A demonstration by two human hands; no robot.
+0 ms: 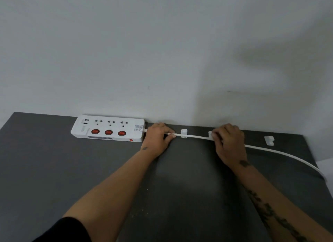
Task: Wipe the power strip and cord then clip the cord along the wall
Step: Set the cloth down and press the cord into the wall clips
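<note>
A white power strip [108,129] with three red switches lies on the dark table [54,169] against the wall. Its white cord [196,137] runs right along the table's back edge and curves off the right side. My left hand [158,137] pinches the cord just right of the strip. The cord passes through a white clip [184,133] between my hands. My right hand [228,142] presses on the cord at a second white clip [210,134], which its fingers mostly hide. A third white clip [269,140] stands apart at the right, with no cord in it.
A plain grey-white wall [162,52] rises directly behind the table. The table's right edge [317,162] falls away beside the cord's curve, with a pale floor or surface beyond.
</note>
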